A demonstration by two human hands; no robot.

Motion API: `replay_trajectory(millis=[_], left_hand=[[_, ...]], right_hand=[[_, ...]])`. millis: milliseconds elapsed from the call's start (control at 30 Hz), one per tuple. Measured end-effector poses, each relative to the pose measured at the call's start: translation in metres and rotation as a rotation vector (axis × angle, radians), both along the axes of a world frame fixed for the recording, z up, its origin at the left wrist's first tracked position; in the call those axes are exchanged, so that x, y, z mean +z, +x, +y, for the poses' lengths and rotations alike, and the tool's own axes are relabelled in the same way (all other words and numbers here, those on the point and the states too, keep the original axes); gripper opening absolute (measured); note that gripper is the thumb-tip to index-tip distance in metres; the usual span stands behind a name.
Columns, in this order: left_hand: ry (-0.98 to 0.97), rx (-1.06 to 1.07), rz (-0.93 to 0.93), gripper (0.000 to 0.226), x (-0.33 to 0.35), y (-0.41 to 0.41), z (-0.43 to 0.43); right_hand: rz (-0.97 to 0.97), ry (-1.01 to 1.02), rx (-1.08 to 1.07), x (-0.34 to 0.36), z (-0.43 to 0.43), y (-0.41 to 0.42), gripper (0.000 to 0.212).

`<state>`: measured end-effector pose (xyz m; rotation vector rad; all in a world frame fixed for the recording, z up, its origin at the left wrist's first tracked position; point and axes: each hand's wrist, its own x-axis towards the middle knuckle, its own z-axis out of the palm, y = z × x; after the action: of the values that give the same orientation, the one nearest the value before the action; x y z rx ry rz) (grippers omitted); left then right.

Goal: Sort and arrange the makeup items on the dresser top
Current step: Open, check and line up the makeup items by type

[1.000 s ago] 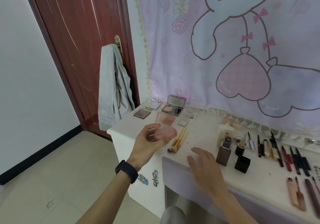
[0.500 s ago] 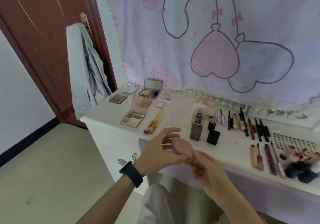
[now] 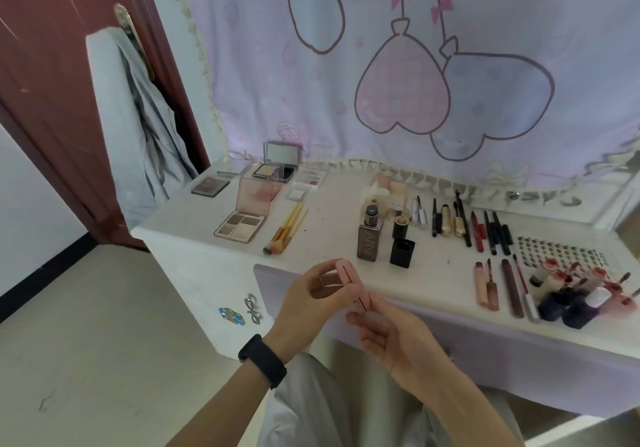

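Note:
Both hands hold a round pink compact (image 3: 349, 279) edge-on in front of the dresser's front edge. My left hand (image 3: 311, 299), with a black band on its wrist, grips the compact's upper part. My right hand (image 3: 388, 329) pinches its lower edge between thumb and fingers. On the white dresser top (image 3: 332, 235) lie an open eyeshadow palette (image 3: 242, 220), several yellow-handled brushes (image 3: 285, 230), a brown foundation bottle (image 3: 370, 235) and a black cap (image 3: 402, 252).
Rows of pencils and mascaras (image 3: 467, 225) lie at the right, with lip glosses (image 3: 502, 287) and small bottles (image 3: 575, 291) nearer the front. A mirrored compact (image 3: 277, 166) and palettes stand at the back. A grey garment (image 3: 138, 128) hangs on the door at left.
The compact came from above the dresser's left part toward me. My right hand left the dresser top and took hold of it. The compact now shows its edge.

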<state>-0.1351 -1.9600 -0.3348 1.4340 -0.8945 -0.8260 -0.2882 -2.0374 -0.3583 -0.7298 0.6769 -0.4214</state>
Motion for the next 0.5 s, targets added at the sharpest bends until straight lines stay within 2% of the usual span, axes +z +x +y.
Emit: replay_trajectory(millis=[67, 167, 300, 500], left_hand=[[-0.005, -0.017, -0.049, 0.056, 0.0, 0.002, 0.0], [0.008, -0.076, -0.232, 0.068, 0.0, 0.005, 0.001], [0.013, -0.138, -0.398, 0.072, 0.004, 0.007, 0.006], [-0.053, -0.141, -0.502, 0.072, 0.004, 0.01, 0.01]], right_hand=[[0.023, -0.058, 0.001, -0.001, -0.004, -0.001, 0.051], [0.041, -0.132, 0.003, 0.002, -0.009, -0.003, 0.064], [0.129, -0.361, 0.086, 0.012, -0.011, -0.006, 0.083], [0.162, -0.505, 0.087, 0.02, -0.008, -0.006, 0.053]])
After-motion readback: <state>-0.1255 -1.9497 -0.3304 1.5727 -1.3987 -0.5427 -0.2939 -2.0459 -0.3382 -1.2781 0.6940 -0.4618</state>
